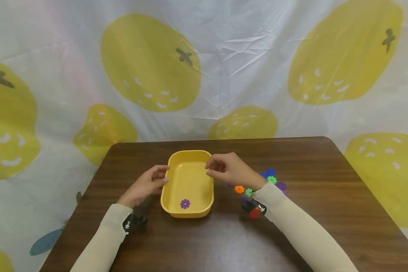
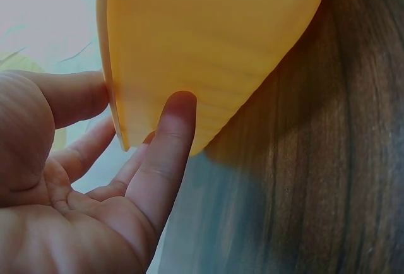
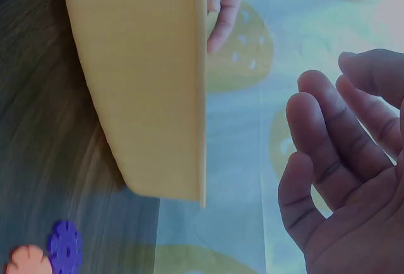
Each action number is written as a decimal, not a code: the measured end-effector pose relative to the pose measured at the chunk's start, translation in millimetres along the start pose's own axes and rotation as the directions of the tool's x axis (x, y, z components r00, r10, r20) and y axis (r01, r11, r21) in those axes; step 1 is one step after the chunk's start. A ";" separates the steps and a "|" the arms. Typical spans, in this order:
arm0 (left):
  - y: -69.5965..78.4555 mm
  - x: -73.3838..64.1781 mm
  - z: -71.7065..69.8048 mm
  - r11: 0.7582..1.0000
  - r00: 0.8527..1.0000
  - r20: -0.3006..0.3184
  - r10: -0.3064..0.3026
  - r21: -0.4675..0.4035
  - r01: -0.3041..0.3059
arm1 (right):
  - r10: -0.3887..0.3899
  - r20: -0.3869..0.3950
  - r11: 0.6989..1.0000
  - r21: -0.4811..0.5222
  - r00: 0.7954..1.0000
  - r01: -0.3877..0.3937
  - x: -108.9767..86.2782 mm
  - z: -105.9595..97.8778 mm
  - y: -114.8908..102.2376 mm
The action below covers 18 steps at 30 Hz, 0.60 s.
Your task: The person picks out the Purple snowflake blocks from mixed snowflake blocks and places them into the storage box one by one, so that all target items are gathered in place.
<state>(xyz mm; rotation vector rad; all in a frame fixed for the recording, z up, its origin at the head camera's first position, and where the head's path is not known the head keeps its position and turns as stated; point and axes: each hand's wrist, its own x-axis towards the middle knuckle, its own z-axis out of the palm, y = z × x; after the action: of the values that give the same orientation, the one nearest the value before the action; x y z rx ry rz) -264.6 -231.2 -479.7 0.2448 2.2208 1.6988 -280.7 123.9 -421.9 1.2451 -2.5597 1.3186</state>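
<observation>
A yellow plastic tray (image 1: 187, 185) with rounded corners and raised walls stands on the table, holding one purple notched disc (image 1: 185, 204). My left hand (image 1: 149, 184) holds the tray's left side. In the left wrist view the thumb meets the rim while a finger (image 2: 173, 129) lies against the outer wall. Loosely bent, my right hand (image 1: 229, 170) hovers by the tray's right rim. The right wrist view shows nothing between its fingers (image 3: 309, 116), which stand apart from the tray wall (image 3: 142, 84).
Right of the tray lie several flat notched discs, among them an orange disc (image 1: 239, 189), a green disc (image 1: 271, 180), a blue disc (image 1: 270, 172) and a red disc (image 1: 254, 213). My right forearm partly covers this group. Behind the brown table (image 1: 326, 196) hangs a lemon-patterned cloth (image 1: 204, 75).
</observation>
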 end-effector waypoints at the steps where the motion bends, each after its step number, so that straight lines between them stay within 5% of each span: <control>1: -0.4 0.5 0.1 1.000 1.000 -0.001 0.000 0.002 0.000 | 0.010 -0.004 1.000 0.011 1.000 -0.010 -3.1 -2.0 0.6; 18: -1.9 -1.5 -2.7 1.000 1.000 -0.023 -0.007 0.022 0.008 | 0.090 -0.089 0.994 -0.054 0.992 -0.095 -43.0 -45.3 17.6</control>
<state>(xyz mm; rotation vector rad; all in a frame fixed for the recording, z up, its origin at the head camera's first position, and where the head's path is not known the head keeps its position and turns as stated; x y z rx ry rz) -264.1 -234.6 -480.7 0.2233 2.2552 1.6825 -277.7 188.6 -419.1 1.0480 -2.6049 1.2733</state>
